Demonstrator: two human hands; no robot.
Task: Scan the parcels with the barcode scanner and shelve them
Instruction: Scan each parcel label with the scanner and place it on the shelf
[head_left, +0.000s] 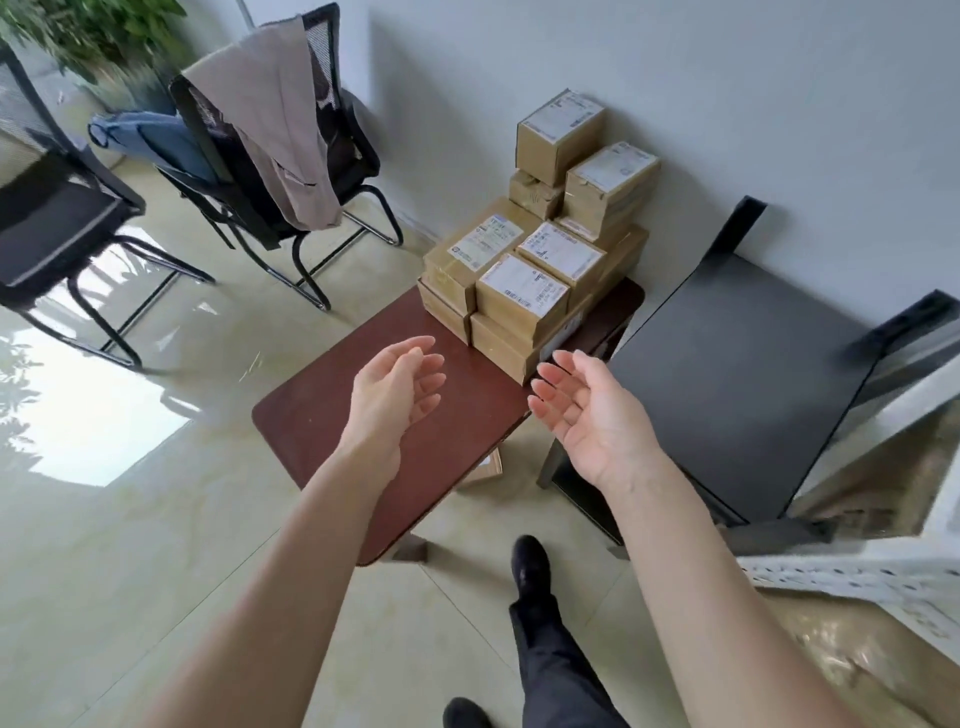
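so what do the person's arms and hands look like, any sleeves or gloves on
Both arms are bare as far up as the frame shows, with no sleeves in view. The left hand and right hand wear no gloves, and no rings, watch or wristband can be seen.

Brown cardboard parcels (524, 296) with white paper labels sit on a smooth, reddish wood-look table (332, 421). Glossy floor tiles (104, 415) on the left; matt dark shelf (727, 374) on the right.
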